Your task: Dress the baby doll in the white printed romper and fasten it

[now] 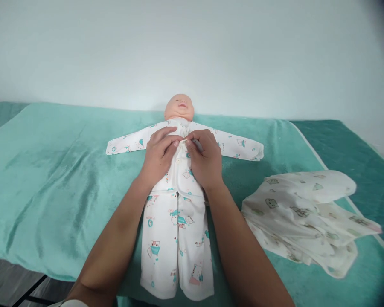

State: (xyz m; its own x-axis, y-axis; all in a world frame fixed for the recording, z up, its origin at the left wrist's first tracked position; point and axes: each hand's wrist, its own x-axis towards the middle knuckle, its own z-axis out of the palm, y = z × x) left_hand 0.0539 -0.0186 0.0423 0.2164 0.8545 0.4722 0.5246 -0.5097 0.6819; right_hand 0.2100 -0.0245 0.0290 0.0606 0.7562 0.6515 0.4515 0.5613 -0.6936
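Note:
A baby doll [180, 106] lies on its back, head toward the wall. It wears a white printed jacket [187, 172] with both sleeves spread wide, and matching white trousers [160, 247]. At the chest, my left hand [161, 151] pinches the jacket's front edge between thumb and fingers. My right hand [205, 153] pinches the same front opening from the other side, the fingertips of both hands nearly meeting. A fastener shows lower down the front; whatever lies right between my fingertips is too small to make out.
A crumpled white printed cloth [301, 217] lies to the right of the doll. Under everything is a light green blanket [51, 170] over a darker green cover [345, 145]. A pale wall [192, 51] stands behind. Grey floor [6, 281] shows at the lower left.

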